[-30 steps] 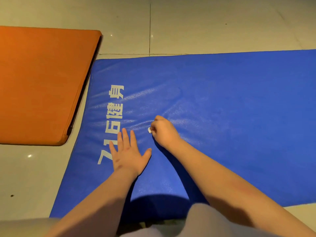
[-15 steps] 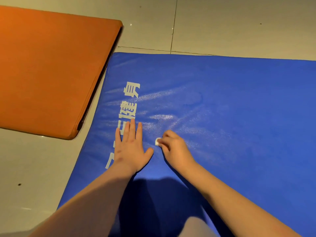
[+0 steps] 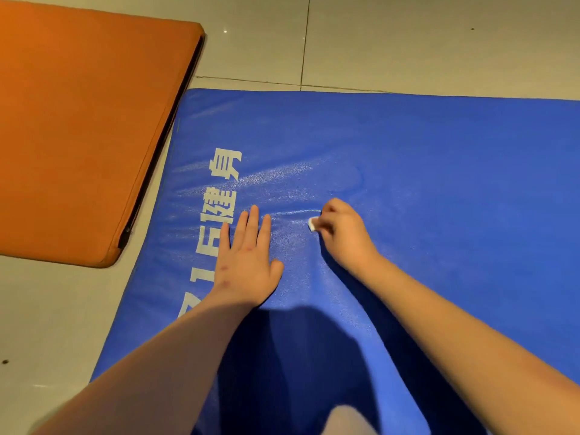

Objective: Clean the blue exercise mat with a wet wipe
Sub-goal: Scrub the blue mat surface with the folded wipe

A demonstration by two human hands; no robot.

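Note:
The blue exercise mat (image 3: 423, 189) lies flat on the floor and fills most of the view, with white printed characters along its left end. My left hand (image 3: 248, 262) lies flat on the mat, fingers straight, partly over the white print. Just to its right, my right hand (image 3: 342, 237) is curled around a small folded white wet wipe (image 3: 313, 223) and presses it onto the mat. Only a corner of the wipe shows past my fingers. Shiny streaks cross the mat around both hands.
An orange mat (image 3: 84, 130) lies on the pale tiled floor (image 3: 408, 42) at the upper left, its corner close to the blue mat's left edge. My knee (image 3: 345, 422) shows at the bottom edge, with a shadow falling on the mat.
My right hand with the wipe drew back toward me, then slid forward and slightly right again. My left hand stayed flat on the mat. The camera view shifted left.

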